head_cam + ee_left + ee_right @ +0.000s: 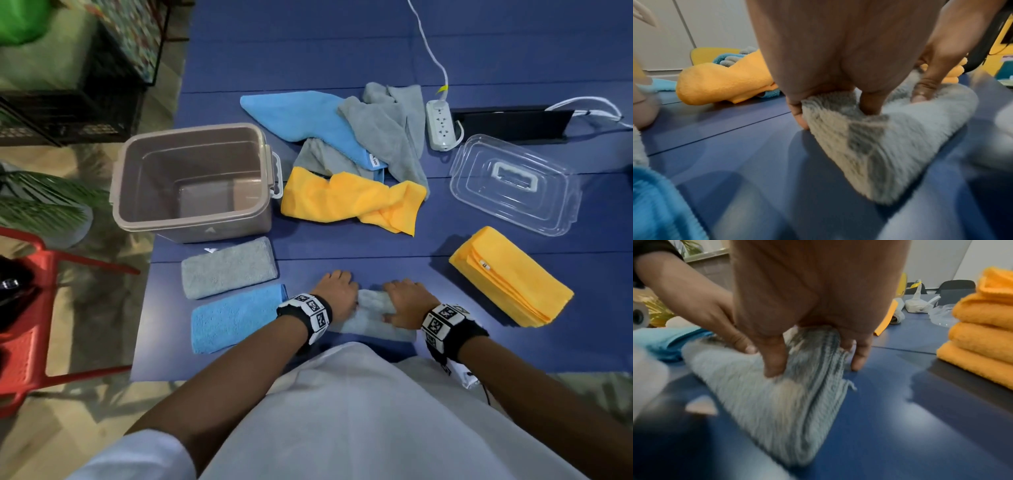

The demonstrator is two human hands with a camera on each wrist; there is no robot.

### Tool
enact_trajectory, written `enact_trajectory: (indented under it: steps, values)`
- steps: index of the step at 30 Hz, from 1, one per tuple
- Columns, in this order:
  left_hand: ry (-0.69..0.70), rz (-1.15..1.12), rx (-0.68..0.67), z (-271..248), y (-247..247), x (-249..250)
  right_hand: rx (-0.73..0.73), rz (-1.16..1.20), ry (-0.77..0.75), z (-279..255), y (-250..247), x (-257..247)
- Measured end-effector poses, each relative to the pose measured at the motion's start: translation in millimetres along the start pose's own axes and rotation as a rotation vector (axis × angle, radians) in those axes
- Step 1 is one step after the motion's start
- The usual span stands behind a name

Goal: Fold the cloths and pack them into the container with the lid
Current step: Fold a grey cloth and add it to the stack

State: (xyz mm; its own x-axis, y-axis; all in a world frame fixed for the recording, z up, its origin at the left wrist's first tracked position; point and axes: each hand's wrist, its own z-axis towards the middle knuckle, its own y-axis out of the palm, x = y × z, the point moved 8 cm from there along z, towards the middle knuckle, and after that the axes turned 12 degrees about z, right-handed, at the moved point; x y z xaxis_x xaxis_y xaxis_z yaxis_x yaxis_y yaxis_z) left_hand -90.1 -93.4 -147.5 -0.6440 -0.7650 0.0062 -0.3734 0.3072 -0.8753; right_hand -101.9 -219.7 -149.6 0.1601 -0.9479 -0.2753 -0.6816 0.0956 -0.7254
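Note:
A folded grey cloth [374, 306] lies on the blue table near its front edge. My left hand [338, 292] grips its left end, thumb on the near side and fingers curled over the far side, as the left wrist view shows on the grey cloth [879, 146]. My right hand [403, 300] grips its right end the same way on the grey cloth [777, 402]. The taupe container [120, 192] stands open and empty at the left. Its clear lid [513, 185] lies at the right. Unfolded blue [301, 116], grey [387, 123] and yellow [349, 198] cloths lie heaped behind.
A folded grey cloth [229, 267] and a folded blue cloth [236, 318] lie left of my hands, a folded yellow stack [510, 277] to the right. A white power strip [440, 125] and a black device [510, 125] sit at the back. A red chair [30, 308] stands off the table's left edge.

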Motion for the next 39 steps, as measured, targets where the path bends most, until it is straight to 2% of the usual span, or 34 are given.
enact_trajectory:
  steps: [3,5,10,14,17,19,21,25,29,33,35,39]
  values:
    - [0.033,-0.110,0.006,-10.0,-11.5,-0.3,-0.139,0.007,-0.010,4.7,-7.9,-13.4]
    - [0.035,-0.256,0.012,-24.7,-18.9,-12.7,-0.166,0.074,-0.034,6.8,-23.6,-25.4]
    - [-0.037,-0.512,-0.001,-73.4,-18.4,-83.1,-0.265,0.252,-0.179,23.3,-59.1,-81.3]
    - [-0.136,-0.654,0.010,-124.8,-11.3,-157.3,-0.179,0.497,-0.363,52.1,-94.7,-153.2]
    - [-0.281,-0.751,0.033,-161.8,-2.1,-215.0,-0.081,0.633,-0.466,80.7,-106.6,-206.6]
    - [-0.381,-0.689,0.034,-177.0,9.1,-247.8,-0.004,0.638,-0.490,98.8,-104.6,-233.3]
    - [-0.420,-0.539,0.055,-182.6,17.7,-269.5,0.080,0.597,-0.462,115.0,-97.2,-249.8]
    - [-0.495,-0.338,0.084,-176.2,49.1,-288.9,0.232,0.561,-0.282,140.7,-76.4,-254.8]
    - [-0.567,-0.221,0.213,-172.3,65.1,-284.4,0.252,0.438,-0.147,155.1,-61.7,-246.2]
    - [-0.638,-0.145,0.351,-180.7,53.7,-280.1,0.270,0.326,-0.129,153.9,-62.6,-247.7]
    - [-0.599,-0.110,0.435,-183.6,44.7,-271.5,0.336,0.289,-0.158,145.9,-67.1,-251.4]
    - [-0.323,-0.010,0.492,-171.4,36.6,-228.4,0.459,0.379,-0.226,128.4,-73.6,-242.9]
